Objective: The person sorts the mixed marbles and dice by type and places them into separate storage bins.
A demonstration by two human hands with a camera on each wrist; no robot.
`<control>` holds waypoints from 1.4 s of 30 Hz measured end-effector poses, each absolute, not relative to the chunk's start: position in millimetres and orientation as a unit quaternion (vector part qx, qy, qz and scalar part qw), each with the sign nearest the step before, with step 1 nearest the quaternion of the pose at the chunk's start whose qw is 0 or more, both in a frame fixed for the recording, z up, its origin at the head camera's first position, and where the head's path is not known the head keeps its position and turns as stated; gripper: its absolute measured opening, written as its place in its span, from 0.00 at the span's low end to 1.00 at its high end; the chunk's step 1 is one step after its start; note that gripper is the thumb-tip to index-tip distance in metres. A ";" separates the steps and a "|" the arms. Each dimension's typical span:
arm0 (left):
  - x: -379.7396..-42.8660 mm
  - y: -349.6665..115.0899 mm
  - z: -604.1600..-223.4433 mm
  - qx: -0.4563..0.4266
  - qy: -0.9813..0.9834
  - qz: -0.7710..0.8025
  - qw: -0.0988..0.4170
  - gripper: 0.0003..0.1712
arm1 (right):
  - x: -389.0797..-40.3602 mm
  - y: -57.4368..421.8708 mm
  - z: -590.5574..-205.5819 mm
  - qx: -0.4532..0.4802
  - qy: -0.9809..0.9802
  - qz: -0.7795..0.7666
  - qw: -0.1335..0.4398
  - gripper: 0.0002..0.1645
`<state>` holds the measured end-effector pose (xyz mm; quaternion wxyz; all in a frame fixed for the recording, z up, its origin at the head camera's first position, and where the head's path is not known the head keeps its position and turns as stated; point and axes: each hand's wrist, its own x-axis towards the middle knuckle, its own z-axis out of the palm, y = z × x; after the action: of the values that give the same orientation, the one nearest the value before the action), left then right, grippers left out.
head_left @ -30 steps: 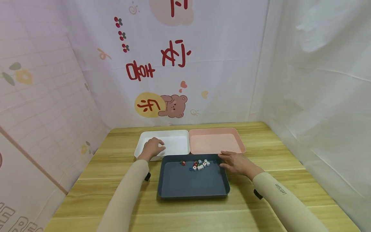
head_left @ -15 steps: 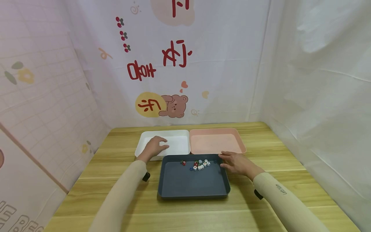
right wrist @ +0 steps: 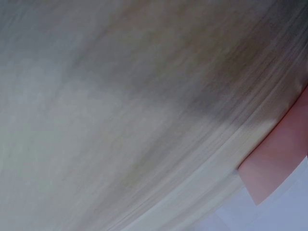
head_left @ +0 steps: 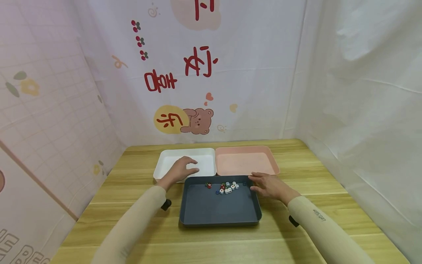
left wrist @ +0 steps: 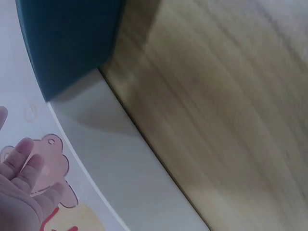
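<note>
In the head view my left hand [head_left: 179, 171] hovers over the near part of the white tray [head_left: 159, 165], fingers and thumb parted around nothing. Its spread fingers [left wrist: 30, 171] also show at the lower left of the left wrist view. My right hand [head_left: 269, 186] is at the far right corner of the dark grey tray [head_left: 220, 220], its fingers loosely extended over the rim. Small dice lie along the far side of that tray: several white dice [head_left: 226, 191] in a cluster, a red die [head_left: 209, 186] left of them, and a dark blue piece [head_left: 244, 184] near the right fingertips.
A pink tray [head_left: 245, 161] stands beside the white one, behind the dark tray. All three sit on a wood-grain table [head_left: 211, 249]. Printed white cloth [head_left: 250, 73] hangs behind and at both sides.
My left hand has moved right across the white tray, nearer to the dark tray's far edge, and its thumb and fingers look more spread. The right hand and the dice stay put.
</note>
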<state>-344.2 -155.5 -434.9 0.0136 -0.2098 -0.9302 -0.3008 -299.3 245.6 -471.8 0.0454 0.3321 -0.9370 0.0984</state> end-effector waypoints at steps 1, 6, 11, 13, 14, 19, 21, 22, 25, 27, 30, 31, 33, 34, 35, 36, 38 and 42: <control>-343.3 -154.4 -434.7 -0.214 -0.930 -0.299 0.015 0.24 | -299.4 245.4 -471.7 0.332 -0.937 0.099 0.045 0.33; -337.6 -147.8 -431.8 -0.230 -0.928 -0.294 0.016 0.24 | -299.9 244.8 -471.8 0.332 -0.937 0.100 0.043 0.33; -333.2 -139.6 -430.9 -0.247 -0.922 -0.297 0.019 0.23 | -300.1 244.9 -472.5 0.330 -0.938 0.102 0.041 0.33; -331.2 -135.9 -430.9 -0.254 -0.920 -0.298 0.017 0.23 | -300.1 244.9 -472.5 0.329 -0.938 0.104 0.041 0.33; -330.2 -133.9 -430.9 -0.257 -0.919 -0.297 0.017 0.23 | -299.9 244.9 -472.3 0.330 -0.937 0.106 0.041 0.33; -323.7 -124.0 -429.7 -0.269 -0.917 -0.293 0.007 0.22 | -299.5 244.9 -472.1 0.330 -0.937 0.106 0.043 0.33; -320.7 -120.1 -429.7 -0.274 -0.917 -0.289 0.001 0.23 | -299.3 244.9 -472.0 0.330 -0.937 0.104 0.043 0.33; -319.2 -118.3 -429.8 -0.278 -0.917 -0.287 -0.002 0.23 | -299.2 245.0 -472.0 0.331 -0.937 0.104 0.043 0.33; -314.4 -113.5 -430.8 -0.289 -0.917 -0.276 -0.009 0.23 | -298.8 245.1 -471.8 0.331 -0.937 0.104 0.043 0.33; -311.3 -110.6 -431.9 -0.300 -0.914 -0.273 -0.012 0.22 | -298.6 245.2 -471.8 0.331 -0.937 0.104 0.043 0.33; -307.3 -106.6 -434.2 -0.317 -0.910 -0.266 -0.017 0.22 | -298.4 245.3 -471.7 0.330 -0.937 0.103 0.042 0.33; -306.1 -105.2 -435.1 -0.323 -0.908 -0.266 -0.018 0.22 | -298.4 245.4 -471.8 0.330 -0.937 0.103 0.043 0.33; -304.0 -102.6 -436.6 -0.335 -0.905 -0.263 -0.022 0.21 | -298.4 245.5 -472.1 0.330 -0.937 0.103 0.043 0.33; -303.0 -101.5 -437.3 -0.342 -0.903 -0.260 -0.023 0.21 | -298.4 245.6 -472.2 0.330 -0.937 0.104 0.043 0.33; -301.9 -100.4 -437.6 -0.347 -0.902 -0.257 -0.026 0.21 | -298.5 245.7 -472.5 0.331 -0.937 0.104 0.043 0.33; -301.0 -99.3 -438.2 -0.353 -0.899 -0.257 -0.028 0.21 | -298.5 245.7 -472.8 0.331 -0.937 0.104 0.043 0.33; -299.5 -97.6 -439.3 -0.363 -0.896 -0.254 -0.029 0.21 | -298.7 246.0 -473.2 0.330 -0.937 0.104 0.042 0.33; -297.5 -95.5 -441.8 -0.373 -0.894 -0.248 -0.032 0.21 | -298.9 246.3 -473.5 0.328 -0.938 0.103 0.039 0.33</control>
<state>-297.5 -95.5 -441.8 -0.0321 -0.3728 -0.8937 -0.2477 -298.9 246.3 -473.5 0.0390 0.3283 -0.9382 0.1027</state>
